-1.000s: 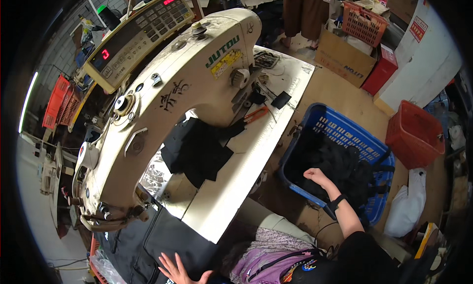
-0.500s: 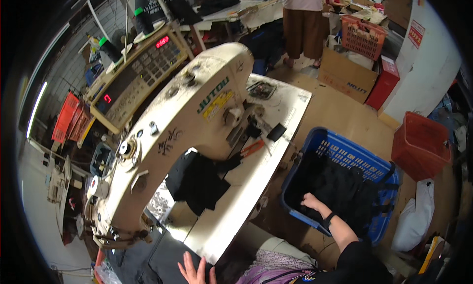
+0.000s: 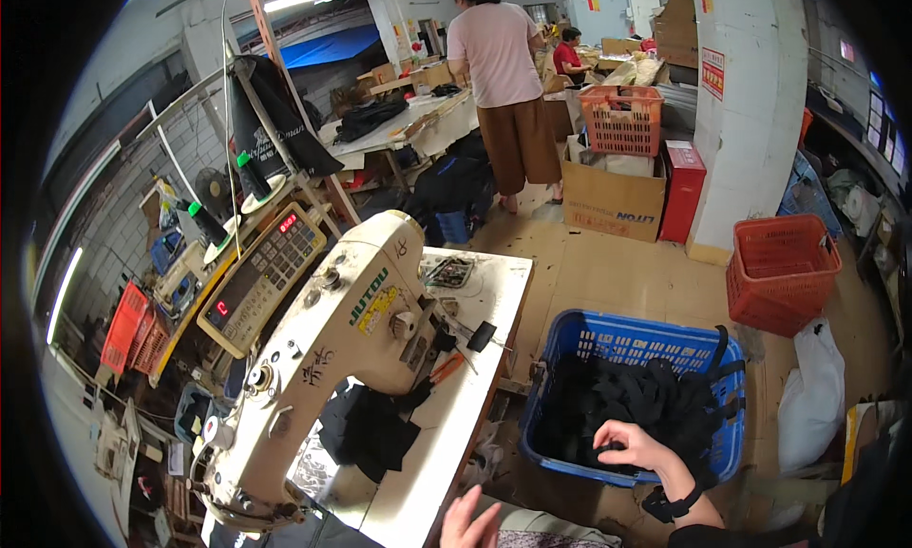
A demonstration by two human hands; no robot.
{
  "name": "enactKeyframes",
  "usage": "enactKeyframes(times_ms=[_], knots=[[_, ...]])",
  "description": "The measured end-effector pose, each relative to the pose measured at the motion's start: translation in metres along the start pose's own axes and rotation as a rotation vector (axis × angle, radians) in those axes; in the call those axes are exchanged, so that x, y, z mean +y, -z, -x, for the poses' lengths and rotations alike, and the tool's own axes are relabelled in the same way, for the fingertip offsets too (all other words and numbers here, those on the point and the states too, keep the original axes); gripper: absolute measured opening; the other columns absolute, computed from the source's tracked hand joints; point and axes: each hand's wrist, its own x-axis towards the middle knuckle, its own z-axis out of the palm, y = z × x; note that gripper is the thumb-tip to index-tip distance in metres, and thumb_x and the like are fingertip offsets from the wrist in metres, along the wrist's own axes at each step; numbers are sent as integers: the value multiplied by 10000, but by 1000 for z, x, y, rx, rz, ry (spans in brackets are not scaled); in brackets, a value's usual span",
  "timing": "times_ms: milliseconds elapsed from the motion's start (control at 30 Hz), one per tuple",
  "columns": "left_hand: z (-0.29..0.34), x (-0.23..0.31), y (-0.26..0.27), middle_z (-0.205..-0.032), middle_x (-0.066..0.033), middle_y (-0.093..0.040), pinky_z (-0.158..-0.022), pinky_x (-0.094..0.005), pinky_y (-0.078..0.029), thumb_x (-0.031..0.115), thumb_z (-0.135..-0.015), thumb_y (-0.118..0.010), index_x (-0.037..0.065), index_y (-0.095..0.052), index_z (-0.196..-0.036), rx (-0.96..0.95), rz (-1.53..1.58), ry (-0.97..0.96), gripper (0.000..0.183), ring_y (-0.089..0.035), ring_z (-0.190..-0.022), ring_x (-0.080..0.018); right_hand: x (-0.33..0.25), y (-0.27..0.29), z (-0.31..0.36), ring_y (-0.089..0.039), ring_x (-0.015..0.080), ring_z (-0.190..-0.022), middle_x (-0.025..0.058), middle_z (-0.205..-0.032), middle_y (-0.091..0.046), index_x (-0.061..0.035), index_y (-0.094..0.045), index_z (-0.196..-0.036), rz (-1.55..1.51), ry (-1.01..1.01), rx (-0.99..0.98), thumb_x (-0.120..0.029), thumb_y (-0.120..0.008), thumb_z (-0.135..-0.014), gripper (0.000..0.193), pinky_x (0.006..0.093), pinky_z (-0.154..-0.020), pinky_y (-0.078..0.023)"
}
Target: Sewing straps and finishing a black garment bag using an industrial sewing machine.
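Observation:
My right hand is over the near rim of a blue plastic basket, its fingers curled in. Something dark shows between thumb and fingers, too small to make out. Black fabric strips fill the basket in a loose heap. Low in the view, by the front of the sewing machine table, my left hand has its fingers apart and holds nothing. Black cloth pieces lie under the arm of the cream sewing machine. More dark cloth sits at the table's near left.
Orange-handled snips and a small black piece lie on the table. A control panel stands behind the machine. Right of the blue basket are a red basket and white bag. A person stands farther off.
The view has tilted up, bringing more of the room in. My right hand has drawn back from inside the basket to its near rim. My left hand has moved right, off the table's edge.

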Motion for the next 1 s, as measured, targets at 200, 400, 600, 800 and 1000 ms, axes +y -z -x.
enactKeyframes(times_ms=[200,400,600,800,1000], knots=[[9,28,2,-1407,-196,-444,-1095,-394,-328,89,-836,-693,9,-388,-1403,-225,349,50,648,-418,-1316,-323,-85,-106,-22,-558,183,-999,76,-1057,-591,0,-584,-1062,-27,376,-824,-84,-624,-905,182,313,-895,-428],[73,23,19,-1232,-148,-550,-1004,-327,-405,7,-863,-606,-27,-447,-1317,-130,615,592,482,-518,-1176,-219,-90,-181,-37,-542,168,-921,57,-1009,-559,-49,-618,-1105,-270,434,-900,-200,-643,-925,236,306,-817,-431],[120,-2,49,-914,-37,-627,-733,-268,-486,54,-918,-589,-5,-607,-1099,96,817,668,191,-577,-812,-137,-110,-218,-29,-538,258,-1027,120,-1077,-577,-21,-650,-1052,34,566,-868,-36,-712,-825,237,370,-903,-434],[126,9,59,-882,-29,-622,-718,-270,-483,63,-908,-611,-2,-614,-1052,355,622,591,158,-572,-788,-142,-111,-247,-26,-459,344,-1227,153,-1322,-481,-117,-556,-1288,188,559,-722,-244,-757,-768,572,448,-1021,-373],[129,19,82,-914,-46,-648,-732,-296,-488,18,-838,-679,7,-623,-1024,305,202,371,194,-582,-806,-156,-105,-251,-28,-578,227,-1055,123,-1244,-565,-54,-495,-1306,41,395,-801,-201,-587,-950,396,320,-910,-454]])
